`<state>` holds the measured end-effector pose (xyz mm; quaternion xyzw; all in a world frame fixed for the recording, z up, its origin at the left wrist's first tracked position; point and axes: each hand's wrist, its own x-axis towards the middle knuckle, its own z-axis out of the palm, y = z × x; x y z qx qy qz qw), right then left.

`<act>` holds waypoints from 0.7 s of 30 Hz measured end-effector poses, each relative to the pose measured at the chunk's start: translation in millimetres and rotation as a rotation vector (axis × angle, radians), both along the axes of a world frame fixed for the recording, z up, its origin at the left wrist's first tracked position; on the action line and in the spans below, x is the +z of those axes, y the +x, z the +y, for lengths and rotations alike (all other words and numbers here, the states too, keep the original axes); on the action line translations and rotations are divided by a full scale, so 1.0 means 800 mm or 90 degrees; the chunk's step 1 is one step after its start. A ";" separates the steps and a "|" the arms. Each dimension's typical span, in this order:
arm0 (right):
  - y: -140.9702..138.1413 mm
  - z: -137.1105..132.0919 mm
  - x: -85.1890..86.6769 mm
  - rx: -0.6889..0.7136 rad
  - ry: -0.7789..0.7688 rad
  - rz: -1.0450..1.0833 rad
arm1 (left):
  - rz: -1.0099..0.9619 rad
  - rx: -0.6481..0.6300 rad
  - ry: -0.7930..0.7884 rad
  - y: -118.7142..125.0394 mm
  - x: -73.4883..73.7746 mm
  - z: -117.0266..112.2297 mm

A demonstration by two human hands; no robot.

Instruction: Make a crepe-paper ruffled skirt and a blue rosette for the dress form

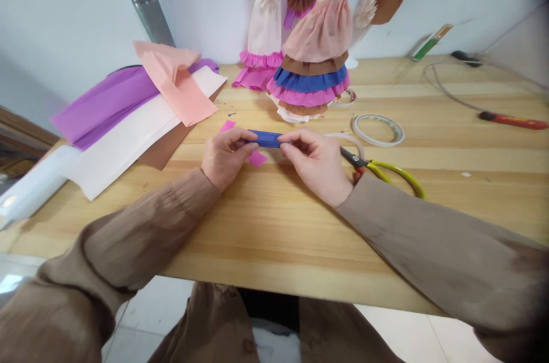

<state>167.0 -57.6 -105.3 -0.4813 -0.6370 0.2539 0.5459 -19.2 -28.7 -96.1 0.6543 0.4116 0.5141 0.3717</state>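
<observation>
Between my two hands a narrow folded strip of blue crepe paper (268, 139) is held level, just above the wooden table. My left hand (225, 157) pinches its left end between thumb and fingers. The right end is pinched the same way by my right hand (319, 160). Pink paper scraps (257, 158) lie under and beside the left hand. Just right of my right wrist are scissors with yellow handles (397, 171), partly hidden by the sleeve. Behind the hands stands a small dress with ruffled paper tiers (315, 74).
Sheets of crepe paper (128, 117) in purple, white, peach and brown are piled at the left. A metal flask (148, 6) stands behind them. Tape rolls (378, 130) lie right of centre. A red-handled tool (512, 120) and a green tube (431, 43) lie farther right.
</observation>
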 end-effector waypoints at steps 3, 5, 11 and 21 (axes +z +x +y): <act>0.001 0.000 -0.001 0.003 -0.009 0.000 | 0.001 0.012 -0.001 0.001 0.000 -0.001; 0.000 0.000 -0.001 0.004 -0.027 0.014 | 0.000 0.018 -0.001 0.001 0.001 -0.002; -0.003 0.001 0.004 -0.002 -0.064 0.086 | -0.030 0.019 0.008 0.003 0.006 -0.006; -0.005 -0.002 0.009 -0.009 -0.043 0.082 | -0.061 0.028 -0.056 0.006 0.009 -0.009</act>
